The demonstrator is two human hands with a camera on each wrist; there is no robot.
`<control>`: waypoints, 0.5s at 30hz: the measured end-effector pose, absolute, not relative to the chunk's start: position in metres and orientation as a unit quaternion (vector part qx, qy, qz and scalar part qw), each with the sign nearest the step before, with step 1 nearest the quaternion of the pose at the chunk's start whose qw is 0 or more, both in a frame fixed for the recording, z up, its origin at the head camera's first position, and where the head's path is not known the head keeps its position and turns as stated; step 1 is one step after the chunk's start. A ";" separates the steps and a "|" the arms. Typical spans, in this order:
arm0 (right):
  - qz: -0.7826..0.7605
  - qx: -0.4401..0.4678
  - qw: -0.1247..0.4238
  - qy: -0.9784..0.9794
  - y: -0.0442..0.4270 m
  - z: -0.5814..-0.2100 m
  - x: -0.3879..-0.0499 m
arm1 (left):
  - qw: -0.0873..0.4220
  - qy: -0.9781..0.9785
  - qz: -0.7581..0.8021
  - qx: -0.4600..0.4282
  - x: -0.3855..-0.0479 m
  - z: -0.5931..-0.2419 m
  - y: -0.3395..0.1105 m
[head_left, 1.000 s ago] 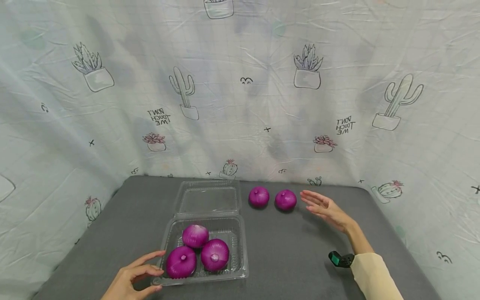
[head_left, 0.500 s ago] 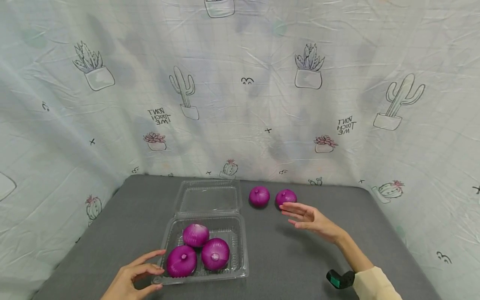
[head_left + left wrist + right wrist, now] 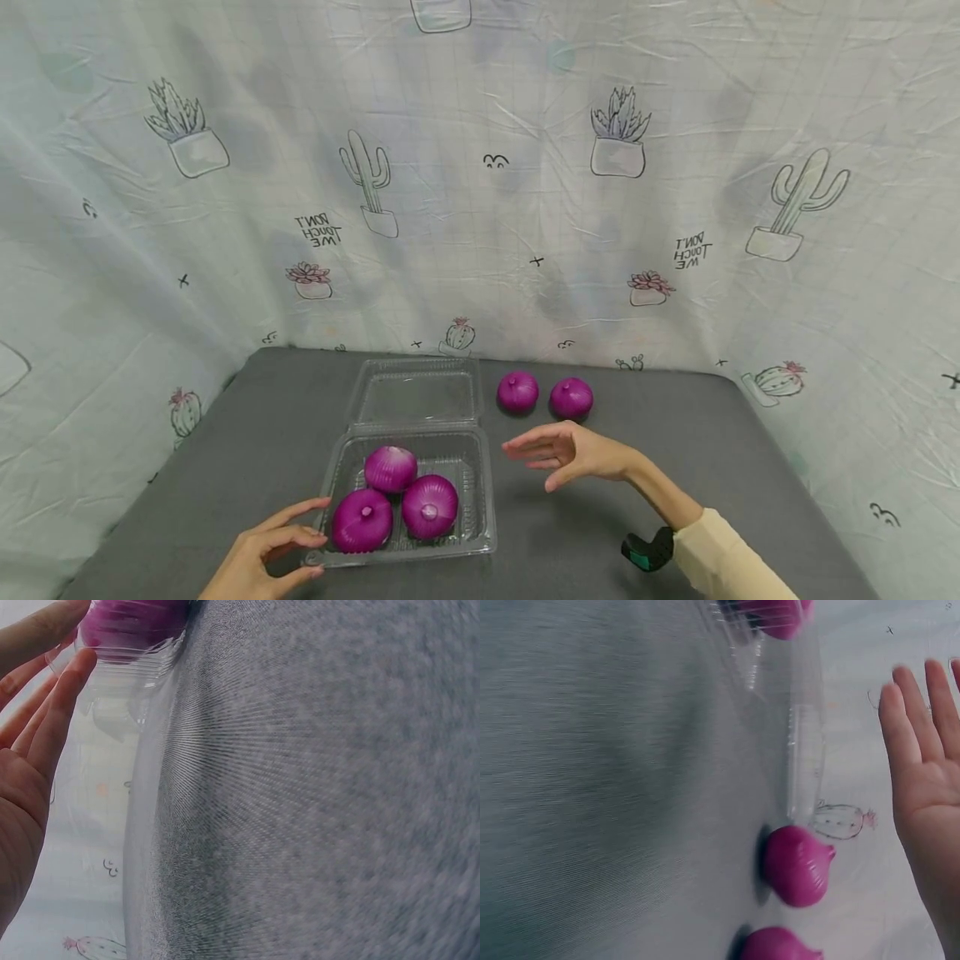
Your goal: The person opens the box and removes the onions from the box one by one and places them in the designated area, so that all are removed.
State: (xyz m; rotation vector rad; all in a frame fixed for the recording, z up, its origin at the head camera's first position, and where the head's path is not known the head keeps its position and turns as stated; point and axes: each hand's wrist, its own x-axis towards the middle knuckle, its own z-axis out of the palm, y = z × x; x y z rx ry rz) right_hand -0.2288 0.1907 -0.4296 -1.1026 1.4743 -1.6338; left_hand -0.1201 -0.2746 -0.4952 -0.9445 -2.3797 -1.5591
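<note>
Three purple onions point(image 3: 392, 469) sit in the base of a clear plastic clamshell box point(image 3: 474, 542), whose lid point(image 3: 420, 398) lies folded back behind it. At the box's front left corner, my left hand point(image 3: 258, 550) touches the rim with its fingertips, thumb apart from the fingers. My right hand point(image 3: 581, 452) hovers over the table to the right of the box, holding nothing, fingers extended and thumb spread. Behind it are two more onions, the left one point(image 3: 517, 392) and the right one point(image 3: 572, 398). In the right wrist view the palm point(image 3: 937, 795) faces the camera.
The grey tabletop point(image 3: 600, 550) ends at a whitish curtain point(image 3: 480, 208) printed with cacti, which encloses the back and sides. A black and green device point(image 3: 647, 550) is at my right wrist, beside the cream sleeve point(image 3: 727, 558).
My right hand has travelled left and nearer, from beside the two rear onions to near the box's right side. My left hand, the box and the onions have stayed in place.
</note>
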 end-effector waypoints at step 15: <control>-0.549 -0.432 0.468 0.541 0.112 -0.424 -0.281 | 0.067 -0.806 -0.511 -0.292 -0.118 -0.493 -0.273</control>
